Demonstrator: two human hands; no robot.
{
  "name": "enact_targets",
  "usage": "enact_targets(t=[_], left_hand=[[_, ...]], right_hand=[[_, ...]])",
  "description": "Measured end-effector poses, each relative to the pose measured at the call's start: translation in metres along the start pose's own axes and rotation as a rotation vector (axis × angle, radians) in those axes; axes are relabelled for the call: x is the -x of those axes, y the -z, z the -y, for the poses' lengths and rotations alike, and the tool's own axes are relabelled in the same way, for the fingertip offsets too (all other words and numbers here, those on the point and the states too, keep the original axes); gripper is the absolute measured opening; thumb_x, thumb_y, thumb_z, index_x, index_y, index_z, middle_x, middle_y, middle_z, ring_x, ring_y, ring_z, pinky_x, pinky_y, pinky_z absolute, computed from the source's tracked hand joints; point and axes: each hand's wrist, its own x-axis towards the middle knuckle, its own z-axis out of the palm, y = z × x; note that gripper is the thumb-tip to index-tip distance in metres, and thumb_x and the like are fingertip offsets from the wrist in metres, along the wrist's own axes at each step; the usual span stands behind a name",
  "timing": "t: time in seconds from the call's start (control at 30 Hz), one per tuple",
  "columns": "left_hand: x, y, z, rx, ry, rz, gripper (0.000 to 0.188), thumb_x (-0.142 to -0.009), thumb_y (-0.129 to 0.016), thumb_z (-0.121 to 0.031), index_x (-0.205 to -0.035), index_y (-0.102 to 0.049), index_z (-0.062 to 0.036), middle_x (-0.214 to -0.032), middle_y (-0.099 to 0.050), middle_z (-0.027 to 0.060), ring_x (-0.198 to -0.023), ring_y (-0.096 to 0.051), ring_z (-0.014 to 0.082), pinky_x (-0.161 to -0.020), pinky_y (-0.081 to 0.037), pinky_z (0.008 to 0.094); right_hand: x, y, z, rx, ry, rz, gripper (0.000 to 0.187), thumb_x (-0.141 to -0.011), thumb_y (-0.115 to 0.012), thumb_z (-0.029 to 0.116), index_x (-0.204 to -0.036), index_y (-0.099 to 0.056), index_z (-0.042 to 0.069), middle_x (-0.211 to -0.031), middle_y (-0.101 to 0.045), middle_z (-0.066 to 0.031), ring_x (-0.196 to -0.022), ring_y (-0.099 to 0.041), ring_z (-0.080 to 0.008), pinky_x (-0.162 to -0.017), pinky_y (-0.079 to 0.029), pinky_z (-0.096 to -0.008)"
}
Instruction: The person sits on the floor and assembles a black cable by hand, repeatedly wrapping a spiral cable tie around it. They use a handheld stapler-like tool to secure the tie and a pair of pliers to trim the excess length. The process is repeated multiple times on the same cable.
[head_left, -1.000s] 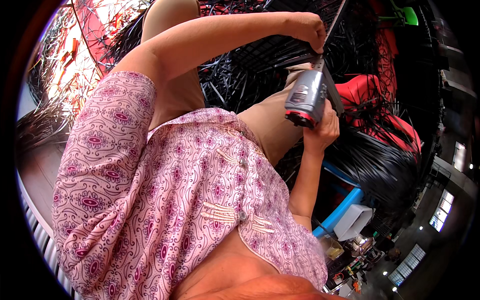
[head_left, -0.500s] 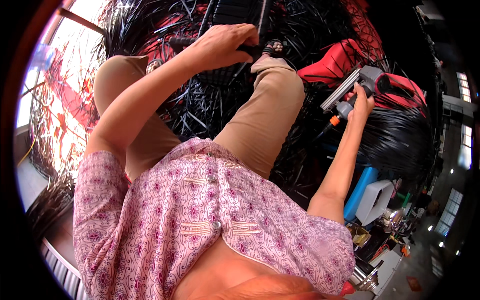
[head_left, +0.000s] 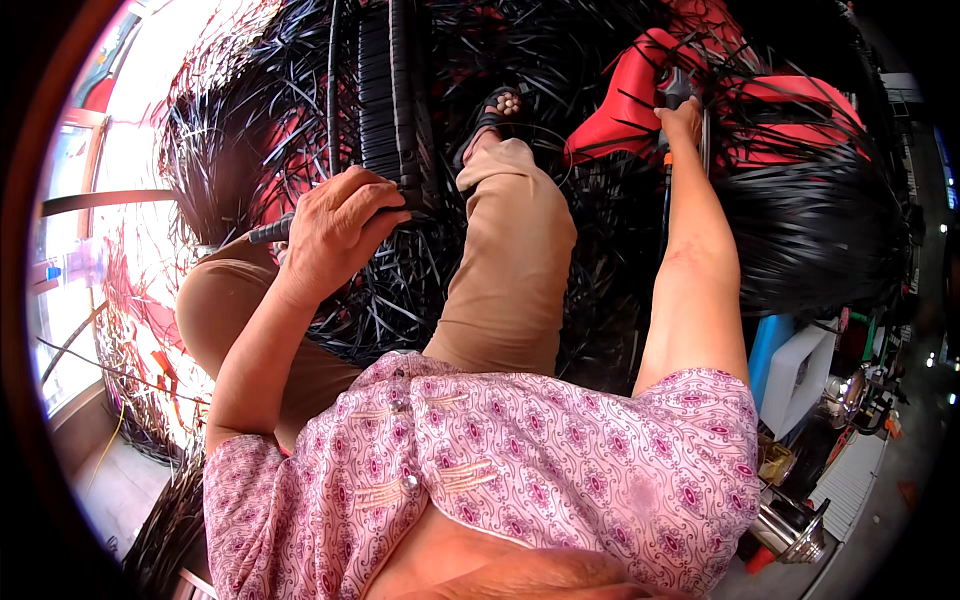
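My left hand (head_left: 345,230) is closed over the near corner of a frame wrapped in black plastic strips (head_left: 385,100), which stands between my legs. Its fingertips curl over the dark bar; the grip underneath is hidden. Out to the right, my right hand (head_left: 682,122) is wrapped round the handle of a grey nail or staple gun (head_left: 678,88), seen end-on at arm's length. The gun is over or against a red plastic stool or seat (head_left: 622,105); whether it touches cannot be made out. An orange fitting shows below the hand.
Loose black plastic strips (head_left: 560,60) lie tangled around my feet. A thick black bundle of strips (head_left: 810,220) rests at right. Behind it stand a blue panel (head_left: 770,350) and a white bin (head_left: 800,380). A bright window (head_left: 75,170) is at far left.
My right hand has carried the gun forward, away from me, to the red seat. My left hand has come left and nearer, and the wrapped frame now shows more upright between my legs.
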Motion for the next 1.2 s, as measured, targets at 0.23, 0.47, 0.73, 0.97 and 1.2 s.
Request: enact_targets(t=[0.23, 0.47, 0.73, 0.97, 1.2], left_hand=[[-0.002, 0.001, -0.01, 0.036, -0.003, -0.051, 0.017, -0.076, -0.077, 0.0, -0.086, -0.066, -0.007, -0.089, -0.066, 0.0074, -0.078, -0.068, 0.0256, -0.066, -0.053, 0.0349], [0.015, -0.007, -0.002, -0.027, -0.136, -0.135, 0.014, -0.08, -0.075, 0.002, -0.089, -0.071, -0.0075, -0.099, -0.069, 0.0091, -0.082, -0.069, 0.0276, -0.068, -0.054, 0.034], [0.02, -0.007, -0.008, -0.202, -0.294, -0.284, 0.018, -0.077, -0.075, 0.001, -0.094, -0.072, -0.0056, -0.103, -0.07, 0.0106, -0.088, -0.071, 0.0303, -0.074, -0.057, 0.0374], [0.019, -0.013, 0.015, -0.151, -0.203, -0.178, 0.022, -0.088, -0.072, -0.023, -0.104, -0.066, -0.0108, -0.11, -0.066, 0.0057, -0.099, -0.065, 0.0288, -0.086, -0.052, 0.0394], [0.052, 0.016, -0.004, 0.018, 0.088, -0.433, 0.036, -0.089, -0.078, -0.029, -0.116, -0.068, -0.0072, -0.113, -0.067, 0.0082, -0.106, -0.067, 0.025, -0.088, -0.053, 0.0356]], right_hand=[[0.071, 0.095, -0.038, -0.28, 0.329, -0.308, 0.074, -0.08, -0.081, 0.038, -0.137, -0.057, -0.002, -0.133, -0.061, -0.0252, -0.12, -0.062, -0.0348, -0.102, -0.048, -0.0412], [0.224, 0.29, -0.154, -0.131, 0.277, -0.783, 0.053, -0.083, -0.078, 0.028, -0.127, -0.063, 0.002, -0.123, -0.064, -0.0195, -0.112, -0.063, -0.0354, -0.098, -0.049, -0.0429], [0.193, 0.326, -0.448, 0.364, -0.369, -0.195, 0.04, -0.077, -0.068, 0.034, -0.098, -0.075, 0.0, -0.106, -0.068, -0.0304, -0.105, -0.066, -0.0481, -0.092, -0.053, -0.0528], [0.159, 0.307, -0.613, 0.438, -0.26, -0.12, 0.072, -0.09, -0.059, 0.064, -0.103, -0.073, -0.005, -0.105, -0.071, -0.0295, -0.107, -0.068, -0.0436, -0.088, -0.052, -0.053], [0.195, 0.369, -0.504, 0.431, -0.62, -0.396, 0.05, -0.082, -0.069, 0.046, -0.095, -0.077, -0.001, -0.099, -0.074, -0.0251, -0.097, -0.071, -0.0412, -0.082, -0.054, -0.0521]])
